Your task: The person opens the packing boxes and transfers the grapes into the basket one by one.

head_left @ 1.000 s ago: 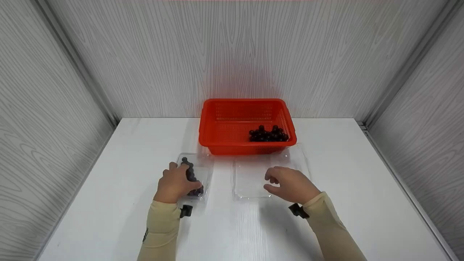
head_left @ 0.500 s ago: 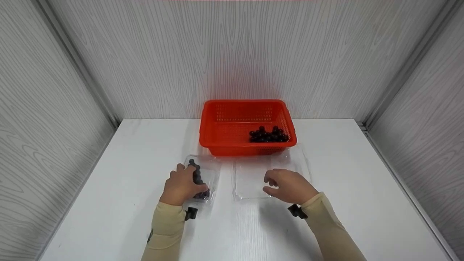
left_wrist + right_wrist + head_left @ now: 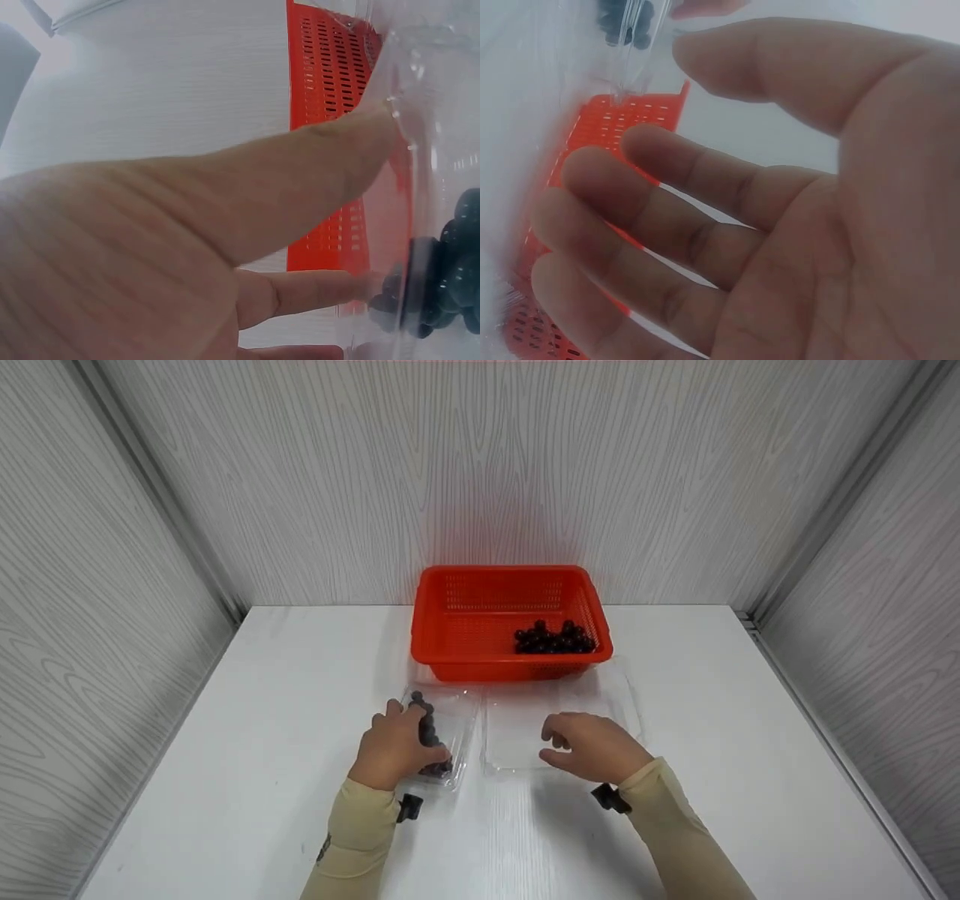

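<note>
The left hand (image 3: 391, 748) pinches the clear box (image 3: 460, 726), seemingly by its sides, so the dark grapes (image 3: 429, 729) inside aren't squashed, while the right hand (image 3: 596, 746) hangs loose, holding nothing.

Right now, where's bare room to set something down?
White table: wide patch left of the red basket and left hand; another right of the basket and right hand; strip between the sleeves. Basket's left half, beside the dark grapes, is bare too. Crowded: front of basket, where clear grape box and second clear container sit close together.
</note>
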Available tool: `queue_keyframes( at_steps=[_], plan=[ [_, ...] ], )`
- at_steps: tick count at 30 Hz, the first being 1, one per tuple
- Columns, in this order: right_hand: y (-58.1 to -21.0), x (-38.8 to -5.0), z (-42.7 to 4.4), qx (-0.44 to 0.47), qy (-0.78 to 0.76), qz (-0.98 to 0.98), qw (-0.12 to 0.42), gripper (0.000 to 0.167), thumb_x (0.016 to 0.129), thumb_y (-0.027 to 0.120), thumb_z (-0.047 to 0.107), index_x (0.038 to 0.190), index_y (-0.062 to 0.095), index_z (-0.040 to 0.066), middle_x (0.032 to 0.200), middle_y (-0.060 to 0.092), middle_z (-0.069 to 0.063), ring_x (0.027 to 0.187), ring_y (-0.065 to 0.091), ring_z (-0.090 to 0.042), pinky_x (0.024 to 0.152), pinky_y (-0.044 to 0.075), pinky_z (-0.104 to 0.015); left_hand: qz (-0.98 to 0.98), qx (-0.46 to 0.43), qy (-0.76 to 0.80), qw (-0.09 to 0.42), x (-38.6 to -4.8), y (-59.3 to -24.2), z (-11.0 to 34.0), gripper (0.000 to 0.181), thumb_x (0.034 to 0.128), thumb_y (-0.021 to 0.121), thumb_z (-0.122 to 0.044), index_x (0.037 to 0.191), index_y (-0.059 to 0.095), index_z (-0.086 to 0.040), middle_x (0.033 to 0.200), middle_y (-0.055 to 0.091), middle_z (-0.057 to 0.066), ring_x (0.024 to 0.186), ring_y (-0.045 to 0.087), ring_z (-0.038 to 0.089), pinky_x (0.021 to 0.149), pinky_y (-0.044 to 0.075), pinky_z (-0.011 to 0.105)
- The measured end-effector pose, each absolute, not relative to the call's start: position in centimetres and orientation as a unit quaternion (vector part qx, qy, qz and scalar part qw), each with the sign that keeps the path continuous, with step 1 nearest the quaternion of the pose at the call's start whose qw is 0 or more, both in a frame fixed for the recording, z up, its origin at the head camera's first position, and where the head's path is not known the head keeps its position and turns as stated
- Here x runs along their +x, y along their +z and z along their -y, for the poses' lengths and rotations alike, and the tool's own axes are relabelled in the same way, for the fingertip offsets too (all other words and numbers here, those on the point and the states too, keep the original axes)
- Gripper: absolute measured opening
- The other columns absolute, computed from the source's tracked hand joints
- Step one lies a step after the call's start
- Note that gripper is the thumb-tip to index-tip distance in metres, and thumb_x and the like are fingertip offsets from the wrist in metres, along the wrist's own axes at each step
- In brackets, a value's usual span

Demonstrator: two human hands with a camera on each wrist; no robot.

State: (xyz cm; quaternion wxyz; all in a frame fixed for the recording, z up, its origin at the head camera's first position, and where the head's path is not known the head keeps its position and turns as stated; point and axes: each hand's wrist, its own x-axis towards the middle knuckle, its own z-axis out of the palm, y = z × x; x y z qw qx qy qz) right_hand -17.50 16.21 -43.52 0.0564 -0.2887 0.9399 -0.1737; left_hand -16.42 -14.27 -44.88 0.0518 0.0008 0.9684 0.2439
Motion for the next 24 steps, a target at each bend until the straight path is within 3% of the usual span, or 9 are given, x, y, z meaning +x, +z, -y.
queue_keyframes(
  at_steps=[24],
  plan=[
    [-43.7, -17.5, -15.7, -0.309, -0.17, -0.933, 0.068, 0.015, 0.094, 0.075, 0.024, 0.104, 0.072, 0.012, 0.087, 0.066, 0.003, 0.08, 0.061, -0.015, 0.077, 0.055, -0.039, -0.976, 0.041, 0.205, 0.069, -15.6, -44.5, 12.3, 0.075, 0.0837, 0.084, -0.044, 0.14, 0.061, -0.001, 0.121, 0.055, 0.022, 0.1, 0.057, 0.035, 0.085, 0.054, 0.05]
  ],
)
